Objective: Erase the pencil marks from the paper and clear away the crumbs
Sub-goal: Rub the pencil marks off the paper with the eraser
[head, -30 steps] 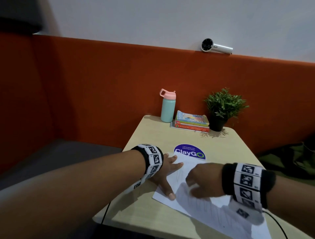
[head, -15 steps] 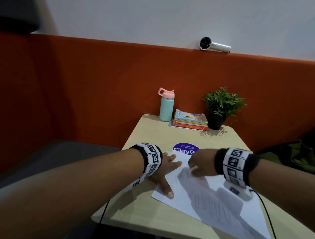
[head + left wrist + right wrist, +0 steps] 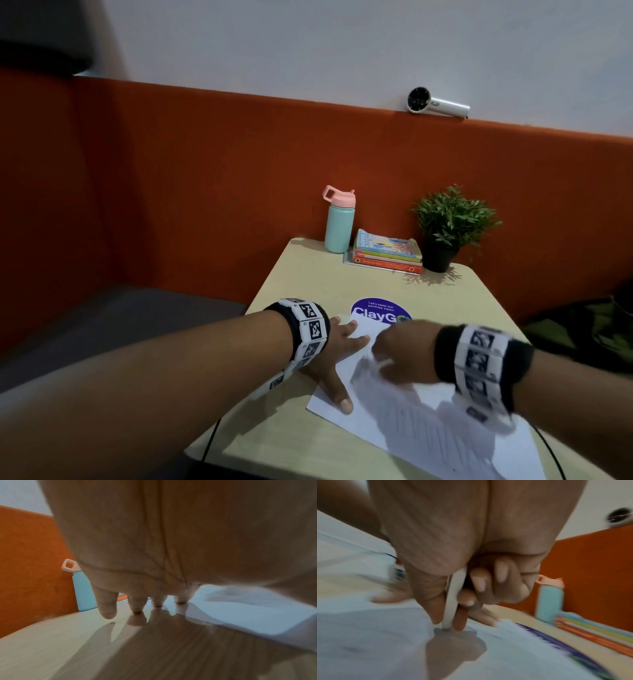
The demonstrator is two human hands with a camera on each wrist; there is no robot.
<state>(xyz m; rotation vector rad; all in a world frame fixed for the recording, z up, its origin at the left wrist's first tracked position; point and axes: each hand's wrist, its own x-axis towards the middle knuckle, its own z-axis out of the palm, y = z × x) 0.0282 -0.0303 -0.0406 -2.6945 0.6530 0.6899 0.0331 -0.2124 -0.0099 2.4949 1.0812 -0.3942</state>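
A white sheet of paper [image 3: 428,435] with faint pencil zigzags lies on the beige table [image 3: 308,274]. My left hand [image 3: 337,356] lies flat with spread fingers on the paper's left edge, thumb [image 3: 344,404] pointing toward me. In the left wrist view its fingertips [image 3: 137,609] press the table beside the paper [image 3: 240,609]. My right hand [image 3: 400,356], blurred, sits over the paper's far part. In the right wrist view it pinches a thin white eraser [image 3: 452,601] between thumb and fingers, its tip touching the paper [image 3: 368,642].
At the table's far edge stand a teal bottle with a pink lid [image 3: 338,222], a stack of books [image 3: 387,251] and a potted plant [image 3: 445,229]. A purple round sticker [image 3: 373,310] lies partly under the paper. An orange padded wall [image 3: 205,171] rises behind.
My right hand went from the paper's middle up to its far edge, then came back a little toward me, rubbing with the eraser. The left hand has stayed in place.
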